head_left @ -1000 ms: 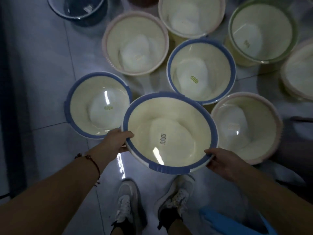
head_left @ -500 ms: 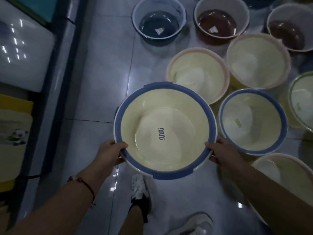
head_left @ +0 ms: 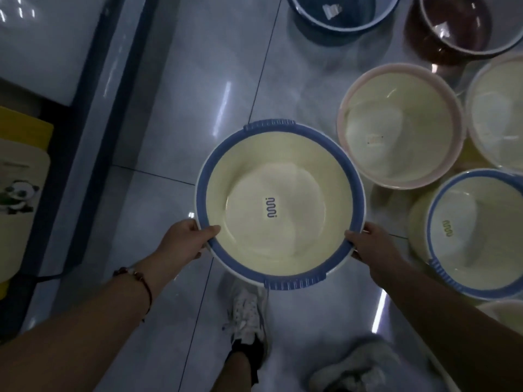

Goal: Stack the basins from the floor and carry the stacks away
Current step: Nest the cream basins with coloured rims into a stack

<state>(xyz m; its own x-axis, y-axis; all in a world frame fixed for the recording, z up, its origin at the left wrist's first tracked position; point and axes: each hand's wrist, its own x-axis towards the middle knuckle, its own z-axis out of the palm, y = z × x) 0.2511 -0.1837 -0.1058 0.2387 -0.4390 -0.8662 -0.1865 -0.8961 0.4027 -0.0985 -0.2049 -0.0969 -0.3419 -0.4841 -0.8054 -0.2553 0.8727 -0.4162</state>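
A cream basin with a blue rim (head_left: 280, 176) is held level in front of me, above the tiled floor. My left hand (head_left: 185, 240) grips its rim at the lower left, thumb over the edge. My right hand (head_left: 373, 246) grips the rim at the lower right. More basins stand on the floor to the right: a pink-rimmed one (head_left: 402, 125), another blue-rimmed one (head_left: 478, 233), and a cream one (head_left: 501, 114) cut off by the frame edge.
A dark blue basin (head_left: 339, 12) and a reddish-brown basin (head_left: 464, 24) stand at the top. A dark-framed unit (head_left: 119, 89) and a yellow panel with a panda picture (head_left: 19, 193) run along the left. My feet (head_left: 246, 315) are below the held basin.
The view has swung left and I have stepped that way with the held basin. The floor basins have slid towards the right edge. Both hands keep their grip on the rim.
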